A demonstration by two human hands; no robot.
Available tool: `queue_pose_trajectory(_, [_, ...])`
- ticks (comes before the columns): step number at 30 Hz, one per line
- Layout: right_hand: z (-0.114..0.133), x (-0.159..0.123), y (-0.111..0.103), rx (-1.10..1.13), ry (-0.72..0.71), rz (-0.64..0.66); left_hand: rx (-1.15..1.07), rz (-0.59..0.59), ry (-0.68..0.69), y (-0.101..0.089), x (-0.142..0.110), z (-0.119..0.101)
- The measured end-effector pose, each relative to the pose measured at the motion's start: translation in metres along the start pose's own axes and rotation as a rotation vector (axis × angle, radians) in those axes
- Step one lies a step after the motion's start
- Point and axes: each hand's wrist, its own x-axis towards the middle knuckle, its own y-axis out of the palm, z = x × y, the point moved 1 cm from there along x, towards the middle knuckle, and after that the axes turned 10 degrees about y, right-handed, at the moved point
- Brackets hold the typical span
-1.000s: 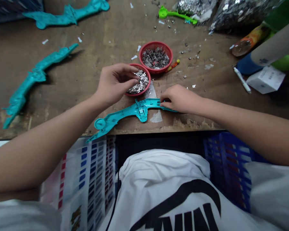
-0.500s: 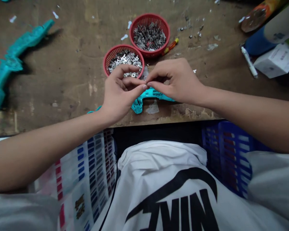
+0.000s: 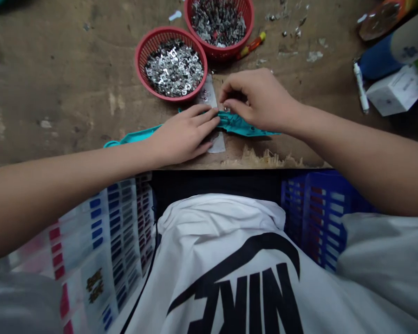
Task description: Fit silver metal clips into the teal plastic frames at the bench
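Note:
A long teal plastic part lies near the table's front edge, its middle covered by my left hand. That hand rests flat across it, fingers stretched out. My right hand is just above the part's right portion, thumb and forefinger brought together. At the thumb tip shows a small shiny metal piece, mostly hidden by the fingers. Beyond my left hand stands a red basket of small silver metal plates. Behind it, another red basket holds darker metal pieces.
A red and yellow screwdriver-like handle lies beside the rear basket. At the right are a white pen, a white box and a blue cylindrical thing. Plastic crates, one blue, stand below the splintered table edge.
My hands have parted from their shared pinch. The left has come down flat onto the teal part; the right stays pinched, slightly to the right. The camera view has shifted.

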Motion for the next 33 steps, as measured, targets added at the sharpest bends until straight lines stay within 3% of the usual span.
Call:
queue_pose_trajectory(5, [-0.001,0.001,0.002,-0.051,0.029,0.059,-0.06,0.018,0.056,-0.003,0.002,0.002])
queue_pose_trajectory(12, [0.03,-0.017,-0.003,-0.029,0.035,0.06,-0.346,-0.305,-0.239,-0.01,0.01,0.0])
queue_pose_trajectory(17, [0.037,-0.021,-0.001,-0.049,0.042,0.098,-0.517,-0.416,-0.305,-0.015,0.018,-0.012])
queue_pose_trajectory(25, [0.035,-0.023,0.002,-0.101,0.037,0.05,-0.65,-0.362,-0.367,-0.021,0.02,-0.016])
queue_pose_trajectory(33, [0.041,-0.025,0.0,-0.09,0.052,0.052,-0.569,-0.391,-0.437,-0.023,0.017,-0.018])
